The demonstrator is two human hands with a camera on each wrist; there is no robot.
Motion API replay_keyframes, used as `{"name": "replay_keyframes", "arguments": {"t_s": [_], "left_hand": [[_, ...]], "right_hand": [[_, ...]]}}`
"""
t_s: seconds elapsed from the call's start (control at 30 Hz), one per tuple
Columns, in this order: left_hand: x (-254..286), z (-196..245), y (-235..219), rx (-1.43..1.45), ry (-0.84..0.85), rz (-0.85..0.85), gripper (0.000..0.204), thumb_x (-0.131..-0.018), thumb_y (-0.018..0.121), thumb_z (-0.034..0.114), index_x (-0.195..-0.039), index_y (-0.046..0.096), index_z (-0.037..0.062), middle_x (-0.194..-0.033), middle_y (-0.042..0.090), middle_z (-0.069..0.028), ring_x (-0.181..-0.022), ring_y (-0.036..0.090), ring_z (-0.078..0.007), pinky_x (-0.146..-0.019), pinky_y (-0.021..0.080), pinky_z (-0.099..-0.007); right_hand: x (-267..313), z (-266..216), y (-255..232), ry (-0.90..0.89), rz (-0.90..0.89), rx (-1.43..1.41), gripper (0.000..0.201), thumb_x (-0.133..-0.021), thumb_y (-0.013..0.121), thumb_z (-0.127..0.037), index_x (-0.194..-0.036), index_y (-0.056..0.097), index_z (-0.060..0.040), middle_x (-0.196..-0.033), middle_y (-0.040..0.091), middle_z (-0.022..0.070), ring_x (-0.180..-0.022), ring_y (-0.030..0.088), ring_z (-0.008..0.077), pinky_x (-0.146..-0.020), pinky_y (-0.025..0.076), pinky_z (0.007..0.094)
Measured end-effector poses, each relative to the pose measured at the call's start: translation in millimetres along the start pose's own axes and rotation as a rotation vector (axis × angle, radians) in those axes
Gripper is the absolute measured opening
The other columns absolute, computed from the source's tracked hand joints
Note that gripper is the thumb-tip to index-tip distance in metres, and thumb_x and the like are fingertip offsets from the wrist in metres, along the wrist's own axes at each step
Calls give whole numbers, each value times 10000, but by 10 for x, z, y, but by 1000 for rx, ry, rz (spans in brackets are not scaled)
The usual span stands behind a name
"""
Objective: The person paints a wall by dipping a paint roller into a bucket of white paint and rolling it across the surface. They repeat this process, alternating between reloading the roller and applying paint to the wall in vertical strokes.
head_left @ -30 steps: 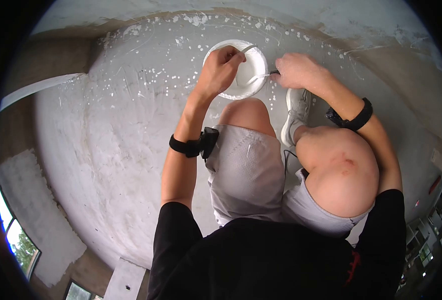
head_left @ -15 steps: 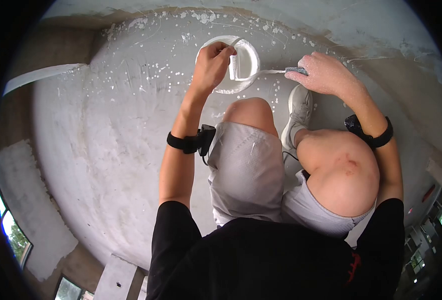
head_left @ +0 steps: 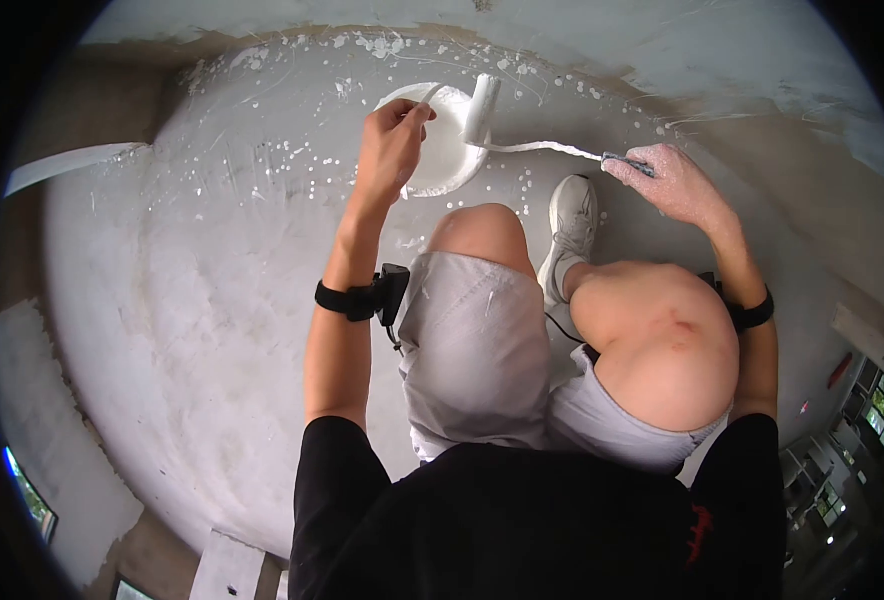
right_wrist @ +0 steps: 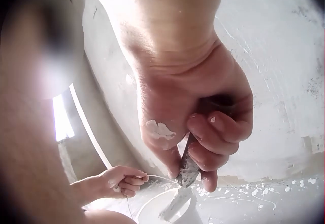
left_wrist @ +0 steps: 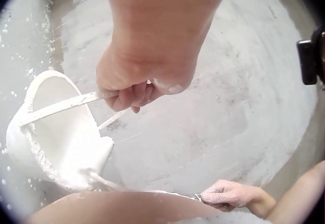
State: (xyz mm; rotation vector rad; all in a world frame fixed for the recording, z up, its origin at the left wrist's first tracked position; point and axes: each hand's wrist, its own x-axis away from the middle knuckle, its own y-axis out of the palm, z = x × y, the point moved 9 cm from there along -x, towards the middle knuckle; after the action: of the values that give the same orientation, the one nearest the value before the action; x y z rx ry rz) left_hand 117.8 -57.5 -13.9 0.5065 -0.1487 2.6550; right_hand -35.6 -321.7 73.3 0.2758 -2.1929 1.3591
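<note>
A white paint bucket (head_left: 434, 189) stands on the floor beyond the left knee, its inside coated in white paint. My left hand (head_left: 390, 150) grips the bucket's strap-like handle (left_wrist: 66, 104) above the rim. In my right hand (head_left: 677, 185), out to the right, is the dark, paint-smeared grip (head_left: 630, 164) of a paint roller. The roller's white-coated metal rod (head_left: 542, 146) runs left to the bucket. Its wet white sleeve (head_left: 483, 108) overlaps the bucket's right rim in the head view. White paint specks the right hand's skin (right_wrist: 160, 130).
White paint drops dot the grey floor (head_left: 262, 220) around the bucket. Past the bucket, the base of a wall (head_left: 602, 50) crosses the top of the view. A shoe (head_left: 570, 222) rests right of the bucket, with both bent knees close behind it.
The right hand has moved to the right and drawn the roller from inside the bucket to its right rim. The left hand keeps hold of the bucket handle.
</note>
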Motion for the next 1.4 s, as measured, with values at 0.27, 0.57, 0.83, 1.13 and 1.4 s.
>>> {"name": "replay_keyframes", "arguments": {"t_s": [0.27,0.57,0.83,1.13,1.4], "left_hand": [[70,-4,-112,45,-35,15,206,-937,586,200,-870,638,13,-599,434,53,-460,349,-15,-406,248,-211],[-10,82,-167,-54,-8,27,226,-952,565,214,-884,624,7,-606,433,44,-460,347,-16,-406,247,-212],[-58,111,-149,-182,31,33,243,-952,554,205,-862,634,-6,-621,427,40,-531,346,-28,-471,252,-226],[-59,122,-187,-182,29,24,239,-950,551,203,-859,631,-3,-628,435,39,-528,345,-32,-470,254,-234],[-90,83,-206,-158,57,34,219,-961,559,210,-864,615,21,-589,393,61,-446,309,-12,-397,220,-210]], "right_hand": [[442,922,272,255,345,-559,497,-939,570,-472,-740,611,-19,-580,478,30,-549,433,105,-517,377,307],[556,2356,1097,678,635,-882,538,-931,544,-551,-756,586,-44,-566,472,-8,-395,399,86,-364,318,263],[236,2619,1199,673,746,-1125,528,-939,533,-549,-702,526,-77,-549,446,-17,-395,389,85,-359,316,260],[258,2540,1170,583,889,-1177,534,-940,527,-564,-709,505,-84,-543,409,-26,-387,348,77,-348,283,251],[777,2190,605,572,986,-1155,508,-948,524,-549,-758,512,-78,-545,413,-24,-375,337,71,-348,280,237]]}}
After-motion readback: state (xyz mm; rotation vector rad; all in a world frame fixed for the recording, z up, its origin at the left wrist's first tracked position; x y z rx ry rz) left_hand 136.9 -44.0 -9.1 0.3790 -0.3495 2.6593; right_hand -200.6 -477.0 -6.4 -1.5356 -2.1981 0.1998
